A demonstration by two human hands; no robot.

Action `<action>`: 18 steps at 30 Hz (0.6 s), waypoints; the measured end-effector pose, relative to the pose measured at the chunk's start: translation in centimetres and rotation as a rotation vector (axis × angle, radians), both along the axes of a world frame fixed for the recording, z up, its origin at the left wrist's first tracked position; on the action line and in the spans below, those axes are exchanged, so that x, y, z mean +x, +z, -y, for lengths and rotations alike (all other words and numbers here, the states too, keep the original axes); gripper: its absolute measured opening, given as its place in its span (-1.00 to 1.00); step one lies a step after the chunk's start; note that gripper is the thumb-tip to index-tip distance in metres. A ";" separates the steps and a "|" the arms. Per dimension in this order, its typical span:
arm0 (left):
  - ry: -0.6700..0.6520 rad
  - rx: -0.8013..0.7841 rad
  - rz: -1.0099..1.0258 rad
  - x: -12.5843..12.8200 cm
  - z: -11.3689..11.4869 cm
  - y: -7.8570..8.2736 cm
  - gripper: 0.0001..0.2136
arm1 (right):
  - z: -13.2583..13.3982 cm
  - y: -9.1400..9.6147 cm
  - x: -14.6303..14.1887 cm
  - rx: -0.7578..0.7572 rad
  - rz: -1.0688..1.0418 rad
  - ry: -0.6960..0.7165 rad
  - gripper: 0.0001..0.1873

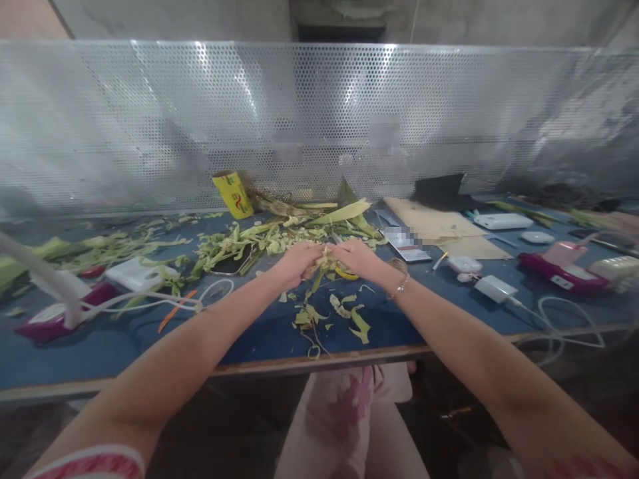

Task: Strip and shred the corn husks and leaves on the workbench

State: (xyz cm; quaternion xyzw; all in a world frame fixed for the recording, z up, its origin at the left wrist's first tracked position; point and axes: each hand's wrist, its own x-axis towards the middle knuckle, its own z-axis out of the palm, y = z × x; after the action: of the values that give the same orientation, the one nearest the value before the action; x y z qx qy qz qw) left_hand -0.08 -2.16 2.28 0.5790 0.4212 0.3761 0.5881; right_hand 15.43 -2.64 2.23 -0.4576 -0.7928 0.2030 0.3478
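Observation:
My left hand [298, 262] and my right hand [358, 261] meet over the middle of the blue table, fingers closed. Pinched between them is a pale green plant piece [327, 261], like a strip of stalk or leaf; its exact kind is too blurred to tell. Just under my right hand shows a yellow ring-shaped thing [345, 273], mostly hidden. Behind the hands lies a heap of green stalks and leaves [279, 233]. Torn leaf scraps [358, 324] are scattered on the table in front of them.
A yellow tube [233, 194] leans by the perforated metal screen [319, 100] at the back. Right of my hands lie a phone [405, 245], cardboard [439, 219], and a white charger [496, 289] with its cable. A magenta-and-white power strip [564, 273] and an orange strip [177, 311] lie farther out.

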 end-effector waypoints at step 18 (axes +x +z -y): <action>0.028 -0.029 -0.067 -0.3 -0.9 -0.8 -0.62 | -0.7 -1.0 -0.1 -0.082 0.049 -0.037 -0.62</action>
State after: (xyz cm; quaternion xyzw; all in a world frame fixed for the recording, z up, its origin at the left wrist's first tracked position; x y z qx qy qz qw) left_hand -0.35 -1.30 1.50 0.5768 0.4542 0.3586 0.5766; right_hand 15.35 -1.93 1.21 -0.4908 -0.7835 0.2176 0.3129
